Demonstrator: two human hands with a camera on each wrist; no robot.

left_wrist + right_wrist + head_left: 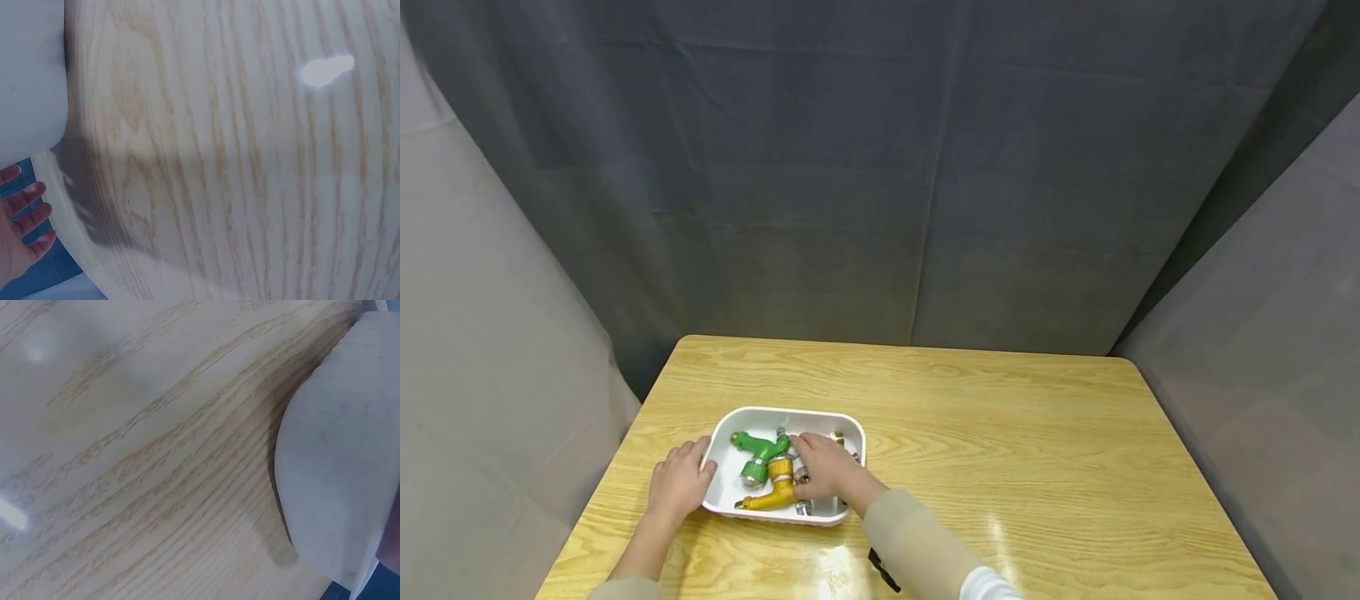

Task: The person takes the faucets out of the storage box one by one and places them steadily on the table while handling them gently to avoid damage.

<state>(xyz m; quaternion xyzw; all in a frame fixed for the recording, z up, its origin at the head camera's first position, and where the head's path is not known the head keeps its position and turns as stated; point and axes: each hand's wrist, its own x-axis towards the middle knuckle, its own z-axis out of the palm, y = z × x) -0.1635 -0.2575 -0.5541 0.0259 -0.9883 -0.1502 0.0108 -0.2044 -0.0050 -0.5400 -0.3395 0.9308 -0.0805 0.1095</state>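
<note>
A white tray [760,517] on the table holds taps and metal fittings. My left hand [679,479] is at its left end, thumb overlapping the rim and fingers outside; in the left wrist view, the left fingers [31,219] are spread below the tray's wall [31,81]. My right hand [827,468] reaches into the tray, thumb and fingers apart. Its fingertips are by the end of a green tap [762,450], and its thumb is beside a yellow tap [778,493]. A metal fitting [801,475] shows between them. The right palm hides other fittings.
The wood-grain table [1037,467] extends to the right of the tray. A dark cloth [850,167] hangs behind it, and pale cloths [497,333] stand along both sides. More metal fittings [838,437] lie at the tray's right end.
</note>
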